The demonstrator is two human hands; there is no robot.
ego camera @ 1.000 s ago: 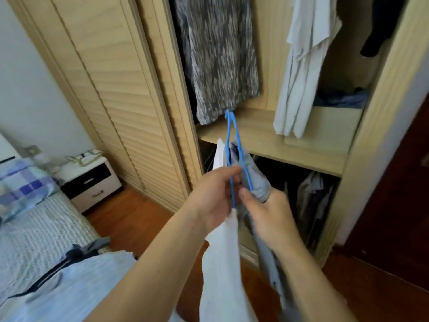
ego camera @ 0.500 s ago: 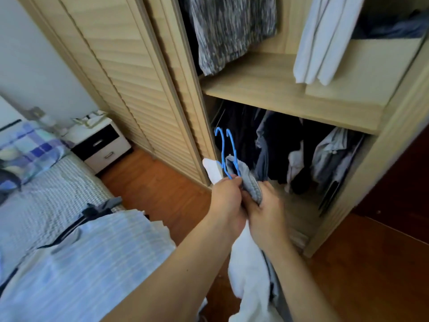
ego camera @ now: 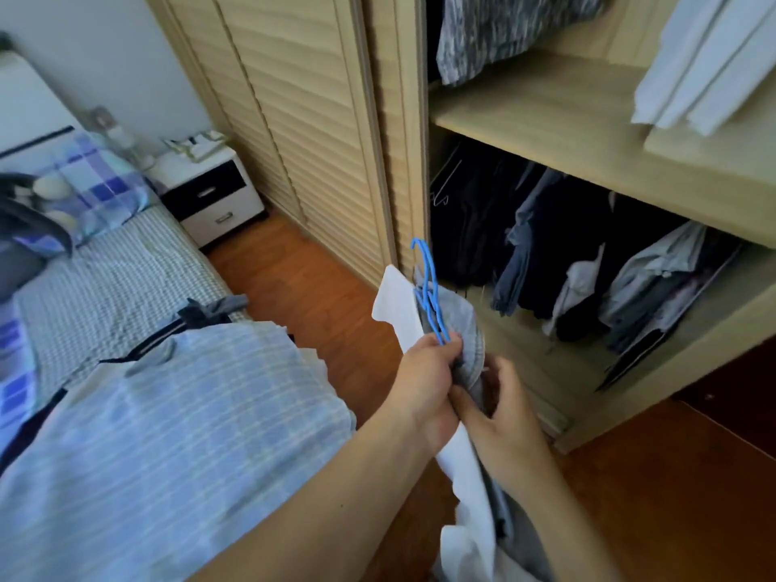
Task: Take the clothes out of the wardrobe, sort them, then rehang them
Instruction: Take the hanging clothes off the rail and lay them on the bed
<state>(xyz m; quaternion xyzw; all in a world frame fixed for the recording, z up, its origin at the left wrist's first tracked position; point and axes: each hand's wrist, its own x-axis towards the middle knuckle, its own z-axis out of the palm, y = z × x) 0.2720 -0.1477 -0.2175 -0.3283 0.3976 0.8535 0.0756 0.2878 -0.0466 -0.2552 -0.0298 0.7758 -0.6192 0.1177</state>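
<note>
Blue hangers [ego camera: 429,294] pinched in left hand [ego camera: 424,382]; right hand [ego camera: 502,417] fingers apparently curled on grey garment [ego camera: 464,329]; wardrobe [ego camera: 588,132] holds dark clothes [ego camera: 546,241].

Blue hangers [ego camera: 428,296], a white shirt [ego camera: 399,304], a grey garment [ego camera: 466,329], seemingly denim; pale-blue striped shirt [ego camera: 168,413], checked bedsheet [ego camera: 105,279].

- left hand [ego camera: 424,382] at the end of an outstretched bare forearm, fingers curled tight, gripping
- right hand [ego camera: 502,417] just beside it, touching; fingers curled, pinching
</note>
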